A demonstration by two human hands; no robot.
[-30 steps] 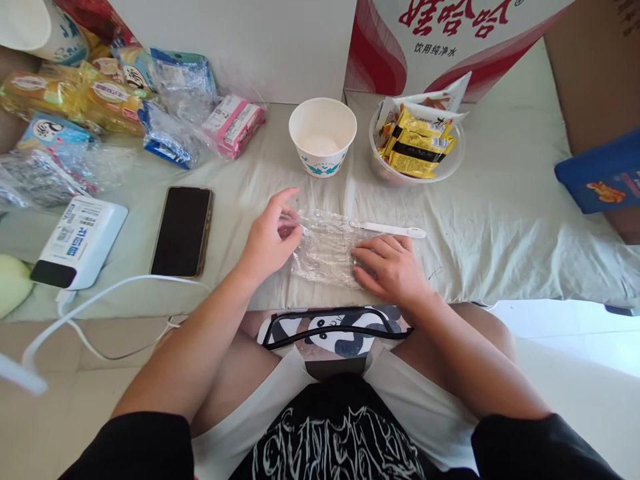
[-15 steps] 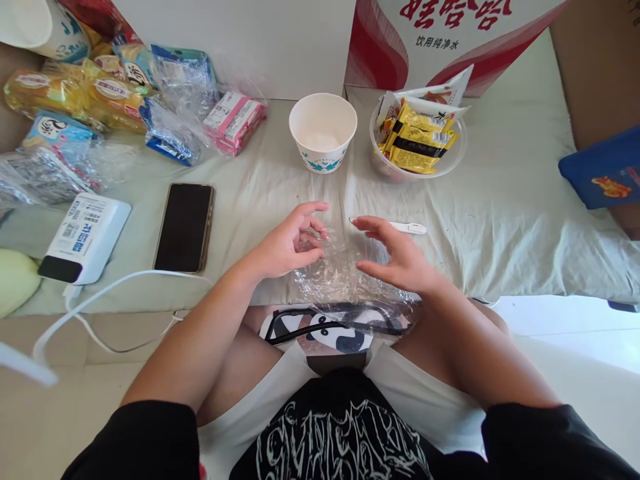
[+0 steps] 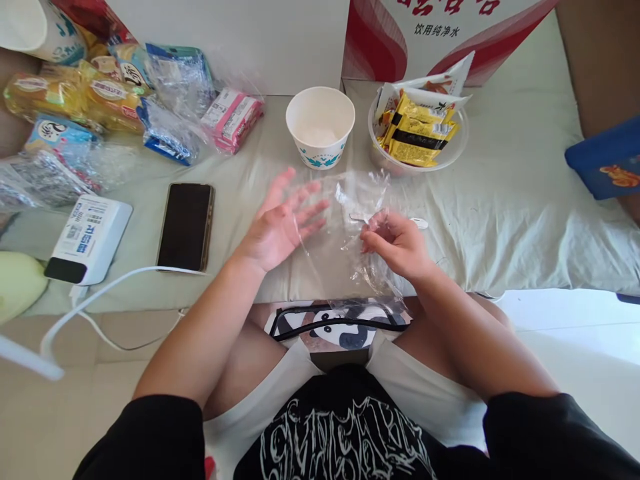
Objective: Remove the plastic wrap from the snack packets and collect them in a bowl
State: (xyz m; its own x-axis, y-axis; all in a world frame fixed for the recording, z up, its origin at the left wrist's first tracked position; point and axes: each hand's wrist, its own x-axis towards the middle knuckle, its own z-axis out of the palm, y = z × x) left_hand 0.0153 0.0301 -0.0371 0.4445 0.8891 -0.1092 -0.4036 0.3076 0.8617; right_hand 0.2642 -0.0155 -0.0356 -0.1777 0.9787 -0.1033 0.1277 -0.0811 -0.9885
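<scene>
My right hand (image 3: 395,245) pinches a clear plastic bag (image 3: 330,257), which hangs loosely over the front of the covered surface. Spread wide, my left hand (image 3: 285,223) is at the bag's left edge, its fingertips partly behind the film or against it; I cannot tell which. A white paper cup (image 3: 320,130) with a blue-green pattern stands upright beyond both hands. Behind my right fingers a white strip-like item (image 3: 419,223) lies mostly hidden. To the right of the cup sits a clear plastic bowl (image 3: 460,150) holding yellow snack packets (image 3: 420,139) and white packets.
On the left lie a black phone (image 3: 186,225), a white power bank (image 3: 93,233) with a white cable (image 3: 130,272), and a pink packet (image 3: 233,120) beside several wrapped snacks. A red-and-white carton (image 3: 380,47) stands at the back. A blue package (image 3: 607,160) is far right.
My right hand has closed on the plastic bag and lifted part of it off the surface. My left hand has opened wider and moved slightly left.
</scene>
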